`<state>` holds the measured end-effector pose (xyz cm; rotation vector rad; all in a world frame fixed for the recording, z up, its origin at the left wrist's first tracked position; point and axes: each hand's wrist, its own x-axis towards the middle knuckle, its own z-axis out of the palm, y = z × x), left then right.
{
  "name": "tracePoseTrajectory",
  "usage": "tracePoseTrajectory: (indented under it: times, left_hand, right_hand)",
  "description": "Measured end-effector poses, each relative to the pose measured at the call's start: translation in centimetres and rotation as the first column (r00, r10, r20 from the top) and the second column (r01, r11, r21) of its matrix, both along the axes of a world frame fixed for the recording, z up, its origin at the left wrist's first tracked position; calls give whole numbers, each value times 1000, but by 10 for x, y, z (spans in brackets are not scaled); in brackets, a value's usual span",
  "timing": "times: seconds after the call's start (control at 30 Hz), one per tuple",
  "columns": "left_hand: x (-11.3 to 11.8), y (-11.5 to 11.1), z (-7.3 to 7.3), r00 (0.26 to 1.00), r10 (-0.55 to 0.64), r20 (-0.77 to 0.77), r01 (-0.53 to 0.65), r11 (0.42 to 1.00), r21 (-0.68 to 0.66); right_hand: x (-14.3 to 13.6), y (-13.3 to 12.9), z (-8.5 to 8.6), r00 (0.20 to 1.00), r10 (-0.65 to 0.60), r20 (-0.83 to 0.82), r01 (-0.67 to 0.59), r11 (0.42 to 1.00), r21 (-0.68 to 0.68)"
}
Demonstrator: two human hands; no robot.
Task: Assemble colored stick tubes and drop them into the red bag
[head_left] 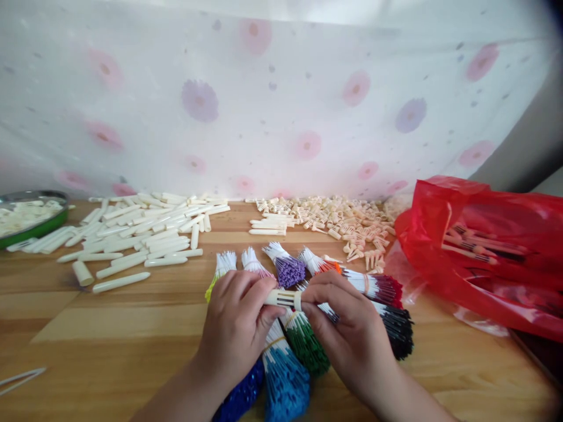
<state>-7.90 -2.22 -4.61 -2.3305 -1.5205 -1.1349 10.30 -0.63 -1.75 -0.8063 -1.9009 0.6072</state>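
Item held: one pale slotted tube [280,298], lying crosswise above bundles of white sticks with coloured ends [285,378], hub of the dial. Left hand [237,313]: thumb and fingers pinching the tube's 9 o'clock end. Right hand [349,319]: thumb and fingers pinching its 3 o'clock end. Step in hand, as judged: working the tube's end section; whether seated or loose, cannot tell. Next move, as judged, calls for a steady left hold and a straight, aligned right grip.

Containers: green-walled bowl [44,227], between 9 and 10 o'clock, holding small pale pieces; red plastic bag [422,217], between 2 and 3 o'clock, open, holding pale slender pieces with dark parts, deeper contents unclear.

Loose on table [109,334]: pale barrels [149,228], 10 o'clock; small slotted parts [334,217], 1 o'clock.
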Motion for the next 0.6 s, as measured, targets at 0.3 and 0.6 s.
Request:
tracePoseTrajectory:
  times: [0.3, 0.6]
  left_hand:
    - [1, 0, 1, 999, 42, -33, -42, 999, 4]
    - [-1, 2, -1, 996, 67, -51, -67, 998, 7]
  right_hand:
    - [-11, 2, -5, 979, -41, -200, 4, 983, -185]
    - [-8, 4, -9, 956, 45, -290, -153, 920, -362]
